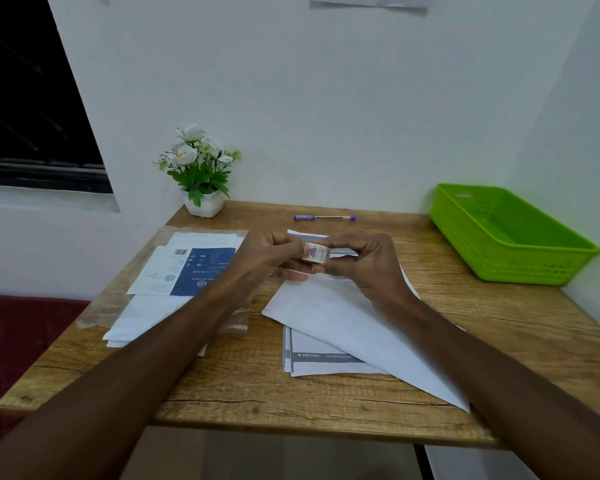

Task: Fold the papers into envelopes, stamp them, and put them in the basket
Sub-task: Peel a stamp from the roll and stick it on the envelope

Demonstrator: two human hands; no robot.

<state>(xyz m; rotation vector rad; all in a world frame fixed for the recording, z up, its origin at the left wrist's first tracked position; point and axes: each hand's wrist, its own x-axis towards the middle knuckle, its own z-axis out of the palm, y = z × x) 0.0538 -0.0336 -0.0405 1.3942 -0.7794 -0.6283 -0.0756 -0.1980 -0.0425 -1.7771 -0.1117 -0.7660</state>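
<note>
A small roll of patterned sticker tape (316, 253) is held above the table between both hands. My left hand (269, 256) pinches its left side and my right hand (362, 263) grips its right side with curled fingers. Below them lies a white folded paper (347, 327), set at a slant over a printed sheet (321, 360). A stack of white papers under a clear plastic sleeve (146, 317) lies at the left, with a blue and white printed card (191, 271) on top. The green plastic basket (510, 268) stands at the right back of the table; I see nothing inside it.
A blue pen (324, 218) lies near the back edge of the wooden table (499, 327). A white pot of artificial white flowers (201, 174) stands at the back left. White walls close in behind and to the right. A dark red surface (18, 327) lies left of the table.
</note>
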